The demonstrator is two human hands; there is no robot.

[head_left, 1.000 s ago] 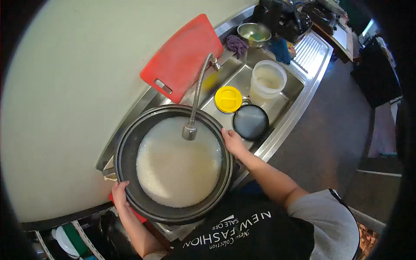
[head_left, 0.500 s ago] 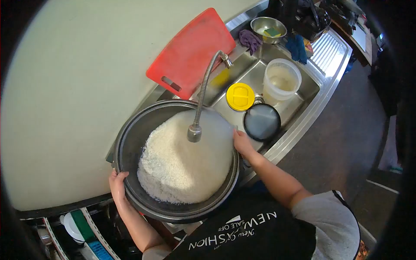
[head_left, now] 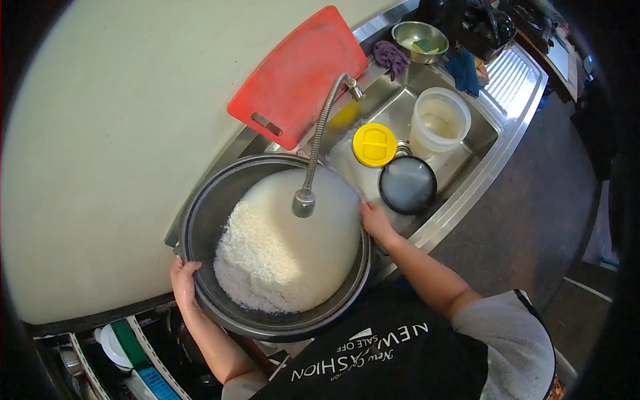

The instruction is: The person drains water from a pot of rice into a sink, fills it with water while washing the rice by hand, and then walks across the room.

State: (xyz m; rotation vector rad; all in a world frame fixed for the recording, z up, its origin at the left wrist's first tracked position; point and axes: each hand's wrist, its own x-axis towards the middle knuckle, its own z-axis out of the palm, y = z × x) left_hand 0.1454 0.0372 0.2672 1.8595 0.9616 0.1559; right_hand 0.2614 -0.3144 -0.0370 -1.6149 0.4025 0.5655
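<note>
A large dark metal pot (head_left: 208,200) is tilted towards the sink. White rice (head_left: 260,257) is heaped on its near left side, and cloudy water (head_left: 320,200) lies against the lip by the sink. My left hand (head_left: 185,277) grips the pot's left edge, thumb over the rim. On the opposite side my right hand (head_left: 375,220) is closed around the edge by the sink; its fingertips are partly hidden. Above the pot hangs a flexible metal tap (head_left: 319,143). A round black-rimmed lid or dish (head_left: 408,185) lies in the sink close to my right hand.
The steel sink (head_left: 460,177) holds a yellow lid (head_left: 374,145) and a translucent plastic tub (head_left: 440,120). A red cutting board (head_left: 300,73) leans behind it. At the far end are a purple cloth (head_left: 391,60), a steel bowl (head_left: 420,41) with a sponge and a blue cloth (head_left: 463,72).
Whitish water now spreads over the sink floor beside the pot. More cloudy water covers the rice towards the sink side. Both hands keep their hold, and the view has shifted slightly.
</note>
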